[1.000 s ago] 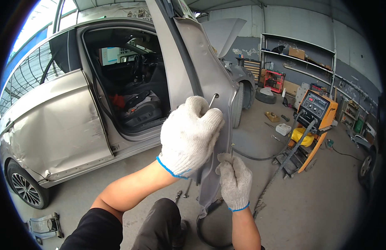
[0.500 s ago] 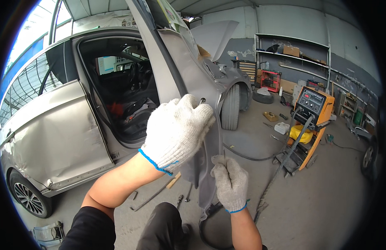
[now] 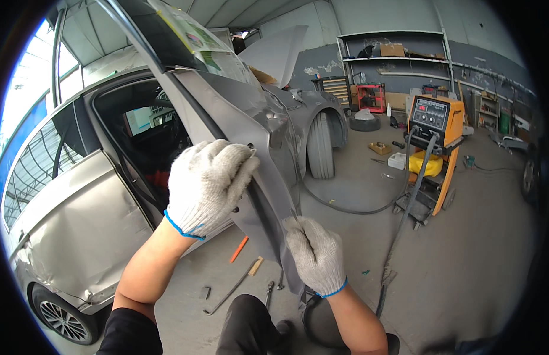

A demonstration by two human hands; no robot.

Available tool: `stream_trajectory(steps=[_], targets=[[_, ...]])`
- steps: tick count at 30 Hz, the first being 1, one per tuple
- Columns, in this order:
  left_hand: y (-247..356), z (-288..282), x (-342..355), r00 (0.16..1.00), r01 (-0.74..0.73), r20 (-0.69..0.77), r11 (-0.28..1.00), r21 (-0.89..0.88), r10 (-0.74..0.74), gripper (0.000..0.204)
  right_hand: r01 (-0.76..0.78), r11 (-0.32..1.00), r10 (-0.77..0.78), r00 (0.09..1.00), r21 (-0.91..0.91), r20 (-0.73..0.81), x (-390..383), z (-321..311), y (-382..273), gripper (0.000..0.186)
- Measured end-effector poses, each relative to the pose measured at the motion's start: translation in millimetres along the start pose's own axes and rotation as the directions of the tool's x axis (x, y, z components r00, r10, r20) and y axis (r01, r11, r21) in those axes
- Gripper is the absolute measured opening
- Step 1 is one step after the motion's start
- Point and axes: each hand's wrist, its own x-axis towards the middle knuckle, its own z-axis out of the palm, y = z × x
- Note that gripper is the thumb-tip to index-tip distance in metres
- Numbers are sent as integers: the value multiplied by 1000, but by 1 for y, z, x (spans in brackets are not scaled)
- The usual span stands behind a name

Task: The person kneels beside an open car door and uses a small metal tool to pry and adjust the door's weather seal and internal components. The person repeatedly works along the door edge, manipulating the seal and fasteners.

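Observation:
My left hand [image 3: 209,183], in a white knit glove with blue cuff, is closed near a hole high on the inner edge of the open grey car door [image 3: 259,210]. A short bit of thin metal shows by its fingertips; the rest is hidden. My right hand [image 3: 313,254], in a greyer glove, is pinched lower down on a thin metal rod [image 3: 293,212] at the door's outer edge. A black rubber seal [image 3: 209,124] runs along the door frame. Behind my left hand is the car body, with a dented rear door [image 3: 79,213].
An orange wheeled machine [image 3: 434,124] with hoses stands at right. Beyond the door are a front wheel [image 3: 320,148] and raised hood [image 3: 274,53]. Shelves [image 3: 393,59] line the back wall. A long bent bar [image 3: 230,290], orange tool [image 3: 239,248] and small pieces lie on the floor below.
My view has shifted, showing more windshield and front wheel. Both hands appear further left, the door looks more tilted, and my left hand still stays closed by the hole.

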Motion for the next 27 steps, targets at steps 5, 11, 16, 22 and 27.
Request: stream_trajectory(steps=[5, 11, 16, 22, 27], targets=[[9, -4, 1, 998, 66, 6, 994, 88, -67, 12, 16, 999, -17, 1000, 43, 14, 2, -7, -6, 14], [16, -4, 3, 996, 69, 41, 983, 172, -78, 12, 37, 999, -37, 999, 0, 11, 5, -12, -3, 15], [20, -2, 6, 984, 104, 121, 971, 217, -132, 17, -7, 1000, 6, 1000, 29, 18, 1, -9, -4, 17], [18, 9, 7, 970, 225, 95, 974, -7, -223, 24, 16, 1000, -16, 1000, 27, 5, -1, -6, -3, 17], [30, 7, 10, 950, 311, 30, 949, -55, -310, 30, 50, 999, -50, 999, 0, -4, -1, -5, -3, 19]])
